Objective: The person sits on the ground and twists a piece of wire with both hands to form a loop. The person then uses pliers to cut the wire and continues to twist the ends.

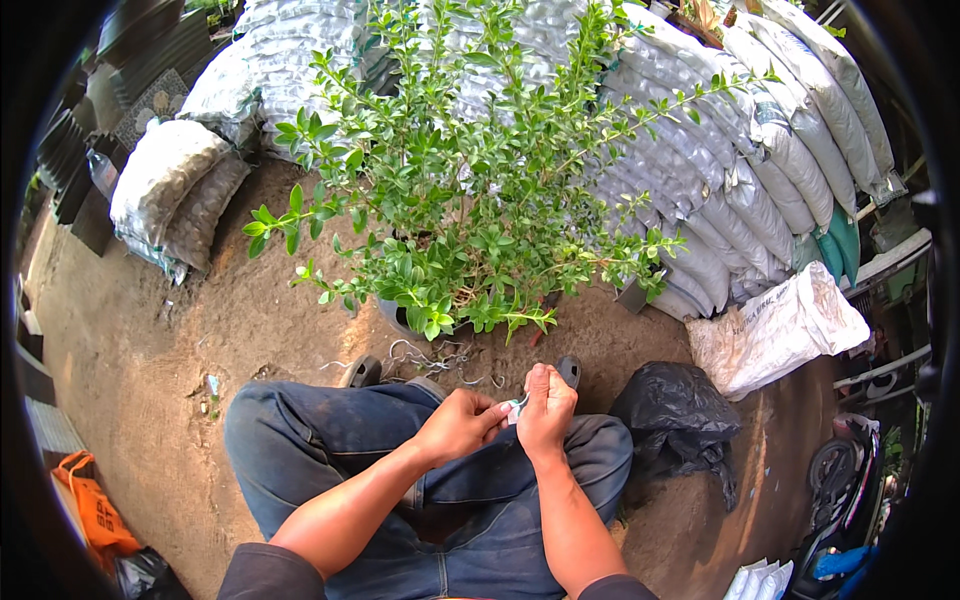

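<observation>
My left hand (466,426) pinches a small white piece with a green edge (514,412) between thumb and fingertips; whether it is plastic, tape or paper I cannot tell. Close beside it, my right hand (548,409) is curled in a fist, and a thin strand from the piece seems to run into its grip. Both hands are above my crossed legs in blue jeans (330,427). In front of me stands a leafy green shrub (457,187) in a dark pot (394,313), mostly hidden by foliage. Several loose pale wires (427,356) lie on the soil between pot and legs.
Stacked white sacks (675,142) form a wall behind the shrub. Filled mesh bags (176,187) sit at left. To my right lie a black plastic bag (675,409) and a printed white sack (776,330). An orange bag (94,510) is at lower left, a motorcycle (836,480) at far right.
</observation>
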`<action>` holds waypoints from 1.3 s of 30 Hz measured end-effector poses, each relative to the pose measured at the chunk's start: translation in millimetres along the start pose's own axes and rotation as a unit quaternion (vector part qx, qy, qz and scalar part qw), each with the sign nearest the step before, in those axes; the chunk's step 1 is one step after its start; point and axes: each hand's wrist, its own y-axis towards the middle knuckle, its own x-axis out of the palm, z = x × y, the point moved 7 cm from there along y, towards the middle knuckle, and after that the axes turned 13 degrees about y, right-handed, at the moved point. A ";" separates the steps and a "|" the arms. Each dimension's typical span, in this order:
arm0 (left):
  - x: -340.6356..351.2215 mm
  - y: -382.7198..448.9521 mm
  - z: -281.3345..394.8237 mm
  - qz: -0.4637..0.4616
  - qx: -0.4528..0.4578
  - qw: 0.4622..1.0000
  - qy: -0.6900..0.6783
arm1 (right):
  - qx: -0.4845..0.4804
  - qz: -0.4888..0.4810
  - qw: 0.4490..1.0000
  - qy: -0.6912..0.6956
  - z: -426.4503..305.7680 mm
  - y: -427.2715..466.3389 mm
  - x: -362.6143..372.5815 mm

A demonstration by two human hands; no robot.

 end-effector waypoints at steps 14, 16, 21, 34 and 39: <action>3.1 -3.6 20.3 -0.042 0.064 0.977 -0.197 | 0.164 0.060 0.943 0.283 33.2 10.8 -7.9; 3.0 -3.5 20.0 -0.049 0.053 0.974 -0.213 | 0.211 0.061 0.920 0.325 39.8 9.5 -5.5; 4.4 0.8 16.7 -0.041 0.036 0.990 -0.131 | 0.262 0.041 0.919 0.292 40.5 1.5 -3.2; 0.0 1.6 17.1 -0.025 0.073 0.993 -0.087 | 0.177 -0.056 0.977 0.106 19.7 0.7 6.2; -2.2 0.3 14.7 -0.029 0.039 0.986 -0.162 | 0.197 -0.038 0.973 0.111 27.3 1.9 1.2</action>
